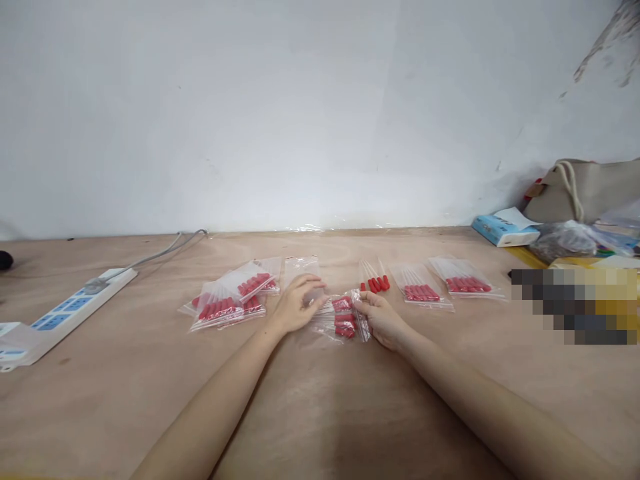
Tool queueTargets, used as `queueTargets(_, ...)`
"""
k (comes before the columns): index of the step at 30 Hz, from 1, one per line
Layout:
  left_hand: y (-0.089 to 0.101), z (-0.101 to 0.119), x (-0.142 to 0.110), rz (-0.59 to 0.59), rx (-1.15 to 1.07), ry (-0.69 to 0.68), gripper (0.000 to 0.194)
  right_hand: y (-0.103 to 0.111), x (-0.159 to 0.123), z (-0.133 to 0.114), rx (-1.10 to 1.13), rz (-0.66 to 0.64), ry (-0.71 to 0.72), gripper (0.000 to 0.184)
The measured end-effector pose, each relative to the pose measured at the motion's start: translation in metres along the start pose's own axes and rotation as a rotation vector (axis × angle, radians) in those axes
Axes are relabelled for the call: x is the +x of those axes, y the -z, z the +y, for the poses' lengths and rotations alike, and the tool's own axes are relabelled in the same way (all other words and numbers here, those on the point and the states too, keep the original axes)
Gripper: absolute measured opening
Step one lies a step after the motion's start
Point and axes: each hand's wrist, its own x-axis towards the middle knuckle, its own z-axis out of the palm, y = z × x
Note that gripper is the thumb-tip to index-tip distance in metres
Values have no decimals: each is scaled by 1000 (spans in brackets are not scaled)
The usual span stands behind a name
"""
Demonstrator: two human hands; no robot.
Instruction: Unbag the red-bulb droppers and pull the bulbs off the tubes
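Note:
A clear zip bag (344, 319) of red-tipped sticks lies sideways between my hands, its red ends toward the right. My right hand (381, 319) is closed on the bag's zip edge, thumb and fingers pinching it. At the bag's left end my left hand (299, 303) is open, its fingers spread and slightly bent over the plastic. Behind that hand lies a flat clear bag (301, 265), partly covered by it. Several loose red-tipped sticks (379, 284) rest just beyond my right hand, pale ends pointing to the wall.
Filled bags (217, 308) overlap in a pile on the left; two more, a nearer bag (421, 292) and a farther bag (467, 283), lie right. A power strip (75, 313) stands far left. A blue tissue box (505, 228) and a beige bag (600, 190) sit at the right.

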Motion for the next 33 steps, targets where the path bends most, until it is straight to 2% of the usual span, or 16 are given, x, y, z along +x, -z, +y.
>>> queueTargets(4,-13,17,-6,-146,-2,-150,35,13,-5,-14,-177,-138,-97,34)
queueTargets(8,-22,18,-11,-174,-1,-152,35,20,-7,-19,-254,-130,-144,38)
queueTargets(11,-21,22,-10,-113,-1,-163,34,20,-5,-14,-210,-111,-118,42)
queueTargets(14,-21,27,-9,-99,-17,-213,34,19,-1,-9,-186,-153,-63,52)
queueTargets(17,-24,28,-9,-151,-1,-254,38,18,2,-5,-223,-195,2,58)
queueTargets(22,-26,23,-7,-276,42,-294,46,14,4,-4,-241,-235,15,61)
queueTargets(29,-15,29,0,-281,-9,-310,27,10,6,0,-366,-198,57,64)
queueTargets(33,-16,25,-1,-234,-19,-259,20,13,7,3,-389,-227,155,59)
